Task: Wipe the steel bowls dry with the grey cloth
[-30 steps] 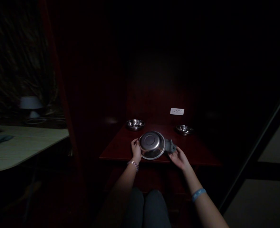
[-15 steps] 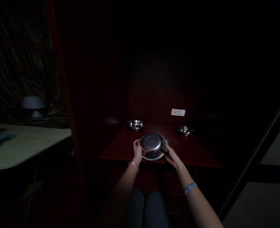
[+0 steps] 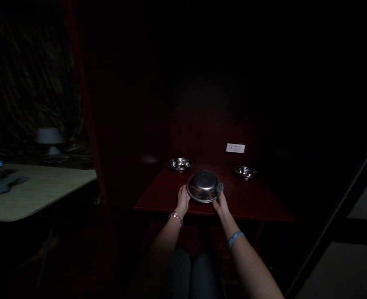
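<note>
A shiny steel bowl (image 3: 203, 186) is held bottom up between my hands, over the front part of the dark red desk (image 3: 158, 195). My left hand (image 3: 183, 199) is closed on the bowl's left rim. At the right side, my right hand (image 3: 221, 203) presses a bunched grey-green cloth (image 3: 220, 189) against the bowl, its fingers partly under the rim. Farther back, a second steel bowl (image 3: 180, 165) stands upright on the left of the desk. A third steel bowl (image 3: 245, 172) sits on the right.
A white wall socket (image 3: 235, 148) is on the back panel. Dark red side panels enclose the desk. To the left, a pale table (image 3: 55, 178) has a cloth (image 3: 7, 185) on it, with a white lamp (image 3: 50, 136) behind. My knees (image 3: 199, 270) are below the desk edge.
The held bowl has turned and tilted, so its base faces me less and its side shows more. My right hand with the cloth has shifted slightly left and lower around the rim.
</note>
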The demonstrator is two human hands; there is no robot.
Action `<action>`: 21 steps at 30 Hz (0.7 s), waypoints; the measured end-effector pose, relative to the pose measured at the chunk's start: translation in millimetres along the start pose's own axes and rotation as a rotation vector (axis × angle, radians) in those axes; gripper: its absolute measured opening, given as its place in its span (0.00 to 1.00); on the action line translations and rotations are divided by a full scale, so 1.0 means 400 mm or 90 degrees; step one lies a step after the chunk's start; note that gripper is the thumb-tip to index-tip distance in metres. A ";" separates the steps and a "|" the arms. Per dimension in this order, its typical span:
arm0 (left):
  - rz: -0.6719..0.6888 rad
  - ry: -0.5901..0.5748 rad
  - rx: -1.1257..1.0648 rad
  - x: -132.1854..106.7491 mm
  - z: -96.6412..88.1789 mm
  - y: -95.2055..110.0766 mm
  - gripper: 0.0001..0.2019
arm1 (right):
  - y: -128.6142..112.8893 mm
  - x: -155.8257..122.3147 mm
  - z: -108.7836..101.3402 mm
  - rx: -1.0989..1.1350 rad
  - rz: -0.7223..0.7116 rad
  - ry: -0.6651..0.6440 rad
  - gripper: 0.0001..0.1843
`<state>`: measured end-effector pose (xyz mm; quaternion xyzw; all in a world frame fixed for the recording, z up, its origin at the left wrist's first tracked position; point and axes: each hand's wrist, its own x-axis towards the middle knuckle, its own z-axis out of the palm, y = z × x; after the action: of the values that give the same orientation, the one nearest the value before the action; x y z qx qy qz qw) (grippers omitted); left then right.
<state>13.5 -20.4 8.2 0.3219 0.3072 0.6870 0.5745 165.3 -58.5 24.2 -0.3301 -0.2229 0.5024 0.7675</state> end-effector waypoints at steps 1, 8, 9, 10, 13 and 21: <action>-0.030 -0.043 -0.003 -0.006 0.000 0.004 0.12 | 0.010 0.007 -0.001 0.021 -0.020 0.016 0.13; -0.024 -0.146 0.079 -0.042 0.041 0.016 0.23 | 0.038 0.031 -0.016 0.074 -0.077 -0.013 0.15; -0.012 -0.155 0.083 -0.046 0.051 0.011 0.27 | 0.038 0.033 -0.018 0.074 -0.081 -0.029 0.16; -0.003 -0.165 0.080 -0.050 0.061 0.006 0.30 | 0.039 0.036 -0.021 0.072 -0.086 -0.044 0.17; 0.027 -0.144 0.061 -0.060 0.083 -0.014 0.34 | 0.043 0.044 -0.028 0.060 -0.090 -0.065 0.18; 0.017 -0.097 -0.027 -0.079 0.106 -0.051 0.29 | 0.050 0.048 -0.027 0.019 -0.094 -0.044 0.19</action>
<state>63.5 -46.2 14.9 0.3649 0.2433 0.6746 0.5937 167.7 -38.5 2.6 -0.2842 -0.2652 0.4589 0.7990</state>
